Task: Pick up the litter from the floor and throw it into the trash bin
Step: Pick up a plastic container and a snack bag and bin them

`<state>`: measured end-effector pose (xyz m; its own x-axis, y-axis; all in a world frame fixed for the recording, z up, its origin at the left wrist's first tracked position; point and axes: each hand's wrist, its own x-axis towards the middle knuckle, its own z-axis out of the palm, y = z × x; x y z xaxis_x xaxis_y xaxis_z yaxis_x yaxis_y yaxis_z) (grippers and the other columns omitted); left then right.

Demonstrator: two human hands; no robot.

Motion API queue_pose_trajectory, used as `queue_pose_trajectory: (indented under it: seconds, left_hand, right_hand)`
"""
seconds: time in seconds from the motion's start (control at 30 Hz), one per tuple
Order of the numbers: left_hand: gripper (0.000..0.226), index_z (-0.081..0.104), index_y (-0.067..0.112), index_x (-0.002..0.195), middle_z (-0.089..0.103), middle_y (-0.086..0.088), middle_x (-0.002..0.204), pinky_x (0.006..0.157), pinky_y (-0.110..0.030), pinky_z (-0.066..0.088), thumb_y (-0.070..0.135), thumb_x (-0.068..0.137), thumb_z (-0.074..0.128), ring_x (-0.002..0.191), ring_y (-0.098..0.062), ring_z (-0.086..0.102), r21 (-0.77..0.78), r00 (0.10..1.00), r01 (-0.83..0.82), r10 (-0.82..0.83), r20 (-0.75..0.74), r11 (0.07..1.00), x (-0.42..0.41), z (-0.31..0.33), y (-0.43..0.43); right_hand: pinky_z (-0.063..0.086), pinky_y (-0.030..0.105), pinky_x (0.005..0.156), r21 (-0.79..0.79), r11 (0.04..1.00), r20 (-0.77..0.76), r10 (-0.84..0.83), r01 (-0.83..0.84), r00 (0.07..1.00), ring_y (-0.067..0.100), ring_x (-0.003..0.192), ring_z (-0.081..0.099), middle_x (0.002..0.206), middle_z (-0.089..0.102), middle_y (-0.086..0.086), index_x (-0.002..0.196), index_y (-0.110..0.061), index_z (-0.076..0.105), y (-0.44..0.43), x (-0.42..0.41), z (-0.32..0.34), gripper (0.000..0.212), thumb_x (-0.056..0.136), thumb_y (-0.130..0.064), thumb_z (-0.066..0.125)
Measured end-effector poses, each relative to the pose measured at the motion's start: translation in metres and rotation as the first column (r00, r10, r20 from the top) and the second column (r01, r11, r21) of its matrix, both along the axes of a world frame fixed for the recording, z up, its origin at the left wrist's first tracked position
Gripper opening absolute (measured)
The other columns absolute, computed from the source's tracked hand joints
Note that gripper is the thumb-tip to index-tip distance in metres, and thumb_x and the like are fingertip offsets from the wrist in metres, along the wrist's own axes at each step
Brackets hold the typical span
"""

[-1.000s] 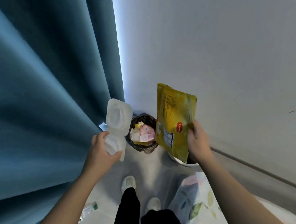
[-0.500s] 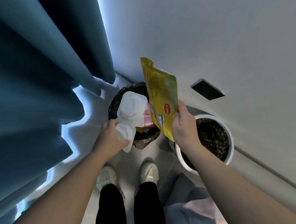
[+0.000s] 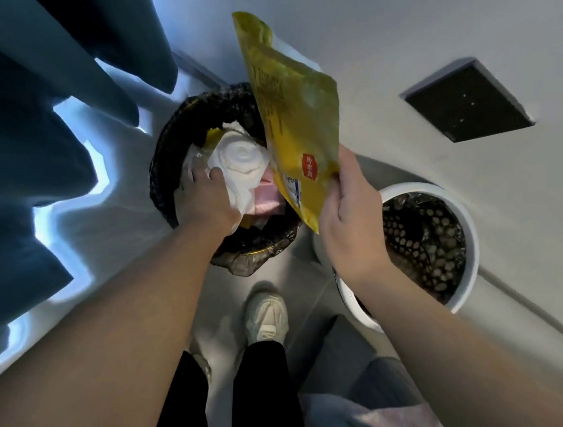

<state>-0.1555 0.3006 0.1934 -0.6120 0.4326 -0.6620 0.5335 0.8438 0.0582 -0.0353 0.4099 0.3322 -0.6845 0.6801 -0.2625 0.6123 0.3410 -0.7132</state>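
A round trash bin (image 3: 175, 127) lined with a black bag stands on the floor by the wall, holding pink and yellow litter. My left hand (image 3: 208, 199) reaches into the bin's mouth and grips a white moulded plastic tray (image 3: 244, 163), which lies over the litter inside. My right hand (image 3: 351, 220) pinches the lower corner of a yellow snack bag (image 3: 293, 115) and holds it upright over the bin's right rim.
A white round pot (image 3: 467, 229) filled with dark pebbles stands right of the bin. Blue curtains (image 3: 25, 134) hang at the left. A dark square plate (image 3: 469, 104) sits on the wall. My shoes (image 3: 265, 314) stand just before the bin.
My left hand has lowered the white tray from above the bin down into it. The yellow bag has moved closer over the bin. The view has tilted further down.
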Motion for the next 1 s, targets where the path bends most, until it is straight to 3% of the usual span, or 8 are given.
queue_pose_trajectory:
  seconds: [0.1,0.23,0.4,0.47,0.6,0.8,0.9,1.0]
  left_hand:
    - [0.073,0.03,0.017,0.142,0.026,-0.014,0.151,0.103,-0.048,0.029,0.057,0.086,0.052,0.134,-0.033,0.032,-0.031,0.979,0.186,-0.187,-0.074,0.982,-0.007,-0.008,-0.007]
    - [0.073,0.028,0.017,0.147,0.016,-0.013,0.156,0.111,-0.062,0.006,0.061,0.089,0.038,0.143,-0.033,0.01,-0.001,0.916,0.373,-0.368,-0.16,0.928,-0.014,0.007,-0.035]
    - [0.067,0.029,0.014,0.148,0.008,-0.02,0.158,0.113,-0.057,0.013,0.049,0.092,0.044,0.146,-0.035,0.008,0.12,0.973,0.226,-0.217,-0.083,0.967,-0.018,0.032,-0.091]
    - [0.063,0.035,0.011,0.145,0.022,-0.024,0.153,0.107,-0.057,0.026,0.043,0.092,0.048,0.141,-0.038,0.024,0.184,0.994,0.111,-0.108,-0.024,0.977,-0.021,0.037,-0.107]
    - [0.045,0.052,0.005,0.125,0.053,-0.021,0.124,0.087,-0.052,0.044,0.033,0.09,0.051,0.11,-0.042,0.054,0.31,0.989,0.138,-0.15,0.014,0.941,-0.024,0.036,-0.126]
    - [0.063,0.031,0.009,0.145,0.038,-0.011,0.149,0.104,-0.048,0.037,0.039,0.09,0.035,0.135,-0.028,0.038,0.383,0.977,0.159,-0.2,0.068,0.91,-0.028,0.018,-0.139]
    - [0.064,0.021,0.011,0.15,0.03,-0.009,0.155,0.107,-0.044,0.032,0.033,0.093,0.04,0.141,-0.024,0.031,0.399,0.978,0.148,-0.193,0.075,0.905,-0.028,0.016,-0.141]
    - [0.063,0.019,0.012,0.151,0.027,-0.007,0.156,0.109,-0.044,0.03,0.029,0.096,0.046,0.143,-0.022,0.027,0.389,0.975,0.145,-0.198,0.1,0.91,-0.031,0.02,-0.14]
  right_hand:
    - [0.048,0.036,0.099,-0.012,0.999,-0.011,0.036,-0.036,0.999,0.01,0.11,0.057,0.122,0.06,-0.002,0.141,-0.019,0.042,-0.001,-0.006,-0.006,0.048,0.095,-0.018,0.03]
    - [0.045,0.037,0.102,-0.013,0.998,-0.052,0.068,-0.068,0.996,0.01,0.116,0.055,0.129,0.058,-0.004,0.142,-0.023,0.042,-0.002,-0.018,-0.008,0.048,0.095,-0.014,0.034]
    - [0.034,0.035,0.111,0.032,0.967,0.102,0.249,-0.253,0.963,0.014,0.135,0.041,0.148,0.044,-0.01,0.146,-0.036,0.035,-0.018,-0.036,-0.035,0.065,0.091,-0.001,0.041]
    - [0.025,0.035,0.117,0.015,0.901,0.253,0.416,-0.434,0.873,0.022,0.145,0.024,0.157,0.027,-0.008,0.15,-0.031,0.028,-0.03,-0.041,-0.062,0.073,0.09,0.007,0.042]
    - [0.043,0.052,0.101,-0.115,0.744,0.512,0.612,-0.658,0.603,0.034,0.148,0.007,0.162,0.004,-0.008,0.154,-0.036,0.003,-0.053,-0.05,-0.117,0.095,0.084,0.018,0.039]
    - [0.028,0.063,0.109,-0.258,0.759,0.564,0.621,-0.597,0.545,0.044,0.146,-0.005,0.161,-0.018,-0.007,0.146,-0.051,-0.011,-0.061,-0.058,-0.168,0.095,0.09,0.006,0.04]
    - [0.031,0.062,0.108,-0.32,0.73,0.597,0.65,-0.603,0.471,0.045,0.146,-0.006,0.16,-0.021,-0.008,0.143,-0.056,-0.015,-0.05,-0.06,-0.174,0.09,0.094,-0.006,0.041]
    - [0.019,0.063,0.113,-0.376,0.704,0.613,0.677,-0.602,0.408,0.042,0.146,-0.009,0.16,-0.022,-0.007,0.144,-0.054,-0.015,-0.043,-0.065,-0.169,0.085,0.095,-0.022,0.047]
